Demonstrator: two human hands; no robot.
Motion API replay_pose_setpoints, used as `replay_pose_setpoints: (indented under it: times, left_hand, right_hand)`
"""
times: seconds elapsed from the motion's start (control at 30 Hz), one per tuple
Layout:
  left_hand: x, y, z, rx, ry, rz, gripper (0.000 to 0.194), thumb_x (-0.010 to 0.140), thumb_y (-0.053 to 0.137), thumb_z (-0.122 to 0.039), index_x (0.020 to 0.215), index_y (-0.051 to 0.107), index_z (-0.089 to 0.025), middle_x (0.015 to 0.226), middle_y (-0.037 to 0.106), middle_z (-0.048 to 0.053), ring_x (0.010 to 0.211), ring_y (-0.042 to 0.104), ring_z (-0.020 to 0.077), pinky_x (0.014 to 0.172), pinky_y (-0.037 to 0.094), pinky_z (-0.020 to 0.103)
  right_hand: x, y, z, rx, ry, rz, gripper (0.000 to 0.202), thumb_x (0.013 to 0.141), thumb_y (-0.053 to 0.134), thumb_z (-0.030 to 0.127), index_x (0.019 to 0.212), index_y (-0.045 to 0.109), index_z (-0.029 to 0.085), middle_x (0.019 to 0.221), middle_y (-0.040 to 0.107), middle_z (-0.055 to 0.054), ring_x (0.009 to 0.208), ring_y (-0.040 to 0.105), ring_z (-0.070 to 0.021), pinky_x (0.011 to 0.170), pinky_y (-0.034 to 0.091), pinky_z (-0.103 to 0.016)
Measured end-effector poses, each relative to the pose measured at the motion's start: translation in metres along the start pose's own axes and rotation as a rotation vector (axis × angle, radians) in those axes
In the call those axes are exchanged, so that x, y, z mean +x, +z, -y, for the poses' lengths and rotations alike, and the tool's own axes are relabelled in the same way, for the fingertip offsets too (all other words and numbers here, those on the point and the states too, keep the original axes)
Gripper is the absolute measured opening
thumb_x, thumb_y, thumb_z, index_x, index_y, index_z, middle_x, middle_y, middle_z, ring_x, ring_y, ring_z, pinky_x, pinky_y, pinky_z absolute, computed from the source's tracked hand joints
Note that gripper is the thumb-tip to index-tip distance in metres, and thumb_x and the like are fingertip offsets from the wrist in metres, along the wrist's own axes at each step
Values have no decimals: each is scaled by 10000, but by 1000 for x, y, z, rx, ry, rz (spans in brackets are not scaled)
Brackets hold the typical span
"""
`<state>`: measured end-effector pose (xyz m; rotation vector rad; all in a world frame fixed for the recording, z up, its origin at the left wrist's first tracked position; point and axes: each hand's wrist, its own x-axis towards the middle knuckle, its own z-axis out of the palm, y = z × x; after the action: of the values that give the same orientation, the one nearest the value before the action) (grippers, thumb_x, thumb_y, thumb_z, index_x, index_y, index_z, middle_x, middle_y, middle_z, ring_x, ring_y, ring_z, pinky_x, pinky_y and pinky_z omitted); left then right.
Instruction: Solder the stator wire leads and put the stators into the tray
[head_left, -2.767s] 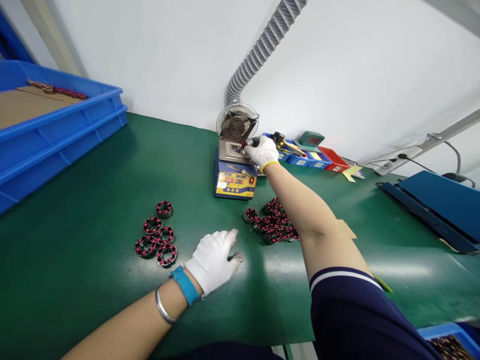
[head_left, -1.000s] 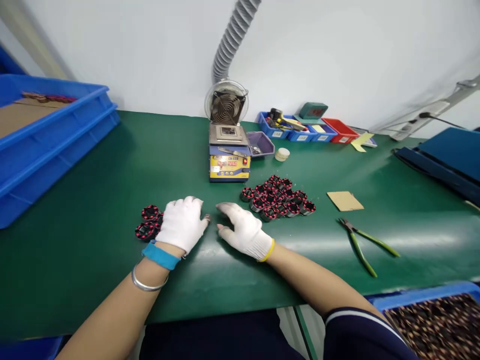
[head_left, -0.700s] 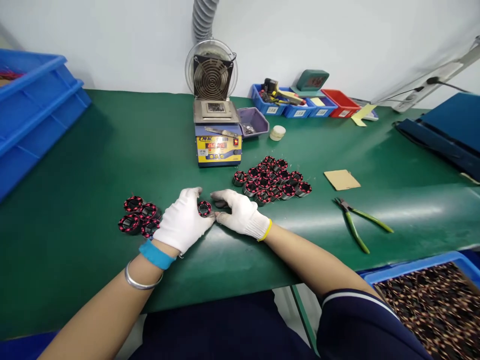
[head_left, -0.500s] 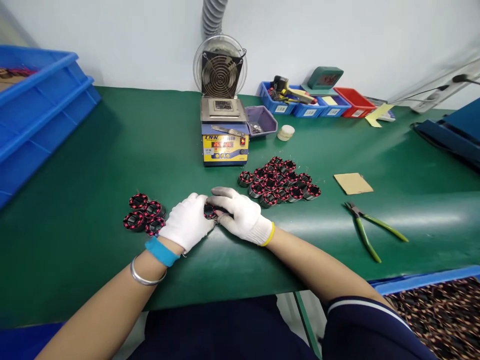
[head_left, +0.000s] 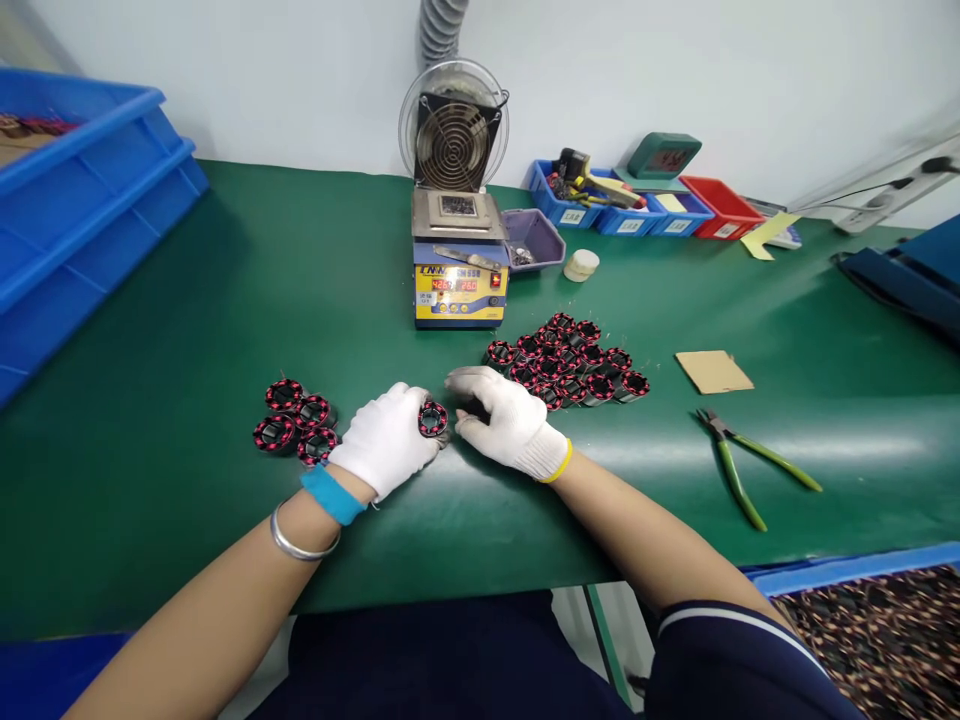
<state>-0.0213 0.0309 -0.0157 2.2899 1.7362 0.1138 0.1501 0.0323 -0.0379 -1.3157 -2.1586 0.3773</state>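
Note:
A motor stator (head_left: 433, 420), a dark ring with pink-red marks round its face, is held by my gloved left hand (head_left: 386, 440). Its ring face points up toward me. My gloved right hand (head_left: 506, 418) is just right of it, fingers curved and thumb apart, with nothing visible between them. Several similar stators (head_left: 300, 418) stand grouped left of my left hand. A larger cluster of stators (head_left: 562, 362) stands behind my right hand, which partly covers the nearest ones.
A solder pot (head_left: 459, 285) with a fan behind it stands at the back, beside a purple tray (head_left: 534, 240). Green-handled cutters (head_left: 731, 460) and a cardboard square (head_left: 712, 371) lie at right. Blue crates (head_left: 97, 200) stand at left; small bins (head_left: 622, 215) line the wall.
My right hand has drawn back to the right, off the stator. The stator stays in my left hand, its face now more fully visible. The whole view has shifted slightly.

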Motion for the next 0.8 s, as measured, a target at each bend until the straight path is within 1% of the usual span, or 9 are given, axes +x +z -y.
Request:
replay_pose_setpoints:
  times: [0.13, 0.2, 0.37, 0.43, 0.5, 0.57, 0.63, 0.7, 0.8]
  left_hand:
    - [0, 1, 1, 14, 7, -7, 272, 779, 574, -385, 988, 593, -211, 977, 598, 66, 874, 633, 270, 708, 497, 336]
    - [0, 1, 1, 24, 15, -13, 265, 778, 569, -376, 983, 594, -210, 969, 596, 65, 873, 631, 272, 708, 495, 340]
    - [0, 2, 2, 16, 27, -21, 326, 784, 571, -440, 1029, 602, -227, 1016, 598, 61, 881, 626, 281, 722, 499, 364]
    - [-1, 1, 2, 15, 27, -28, 346, 780, 579, -442, 1051, 601, -227, 1033, 598, 62, 884, 625, 280, 724, 499, 364]
    - [-1, 1, 1, 17, 29, -25, 321, 787, 570, -435, 1024, 609, -223, 1005, 599, 62, 873, 625, 281, 709, 497, 362]
    - [-2, 0, 1, 14, 30, -22, 294, 793, 561, -429, 997, 614, -225, 980, 599, 60, 865, 625, 280, 694, 493, 356]
    - [-2, -1, 1, 8, 32, -21, 292, 795, 557, -427, 1001, 619, -230, 977, 601, 59, 863, 626, 278, 688, 490, 353]
    - [-2, 0, 2, -1, 40, -30, 309, 785, 569, -422, 1025, 620, -235, 997, 607, 56, 875, 627, 279, 697, 490, 356]
    - [0, 3, 2, -33, 53, -64, 345, 765, 596, -406, 1067, 618, -240, 1048, 614, 46, 903, 629, 284, 729, 493, 365]
  right_hand:
    - [3, 1, 8, -181, -197, 112, 460, 770, 500, 154, 1212, 603, 226, 1129, 660, -72, 1055, 602, -228, 920, 477, -369]
    - [4, 3, 9, -215, -138, 139, 452, 776, 500, 168, 1207, 611, 240, 1057, 680, -68, 988, 624, -239, 863, 494, -375]
    - [3, 0, 2, 6, 254, 14, 453, 755, 512, 165, 1189, 600, 263, 1000, 693, 1, 884, 658, -161, 800, 519, -288]
    - [1, -3, 1, 68, 265, 17, 480, 743, 533, 162, 1213, 579, 249, 1013, 690, 4, 881, 658, -148, 815, 513, -276]
    - [0, -4, 3, 54, 205, 71, 455, 758, 562, 207, 1210, 578, 251, 1077, 672, -7, 932, 647, -164, 812, 505, -286]
    - [1, -4, 6, -11, 137, 147, 321, 811, 539, 270, 1120, 627, 247, 1102, 655, -25, 963, 630, -189, 793, 492, -303]
    - [3, -3, 6, -33, 115, 191, 224, 849, 493, 287, 974, 665, 216, 1035, 659, -46, 941, 621, -200, 782, 476, -310]
    - [5, -2, 2, 94, 192, 188, 194, 840, 485, 272, 862, 657, 184, 896, 663, -51, 864, 620, -186, 763, 470, -301]
    - [8, -4, -8, 530, 418, 126, 175, 812, 465, 265, 780, 603, 161, 730, 631, -27, 709, 606, -145, 690, 479, -273]
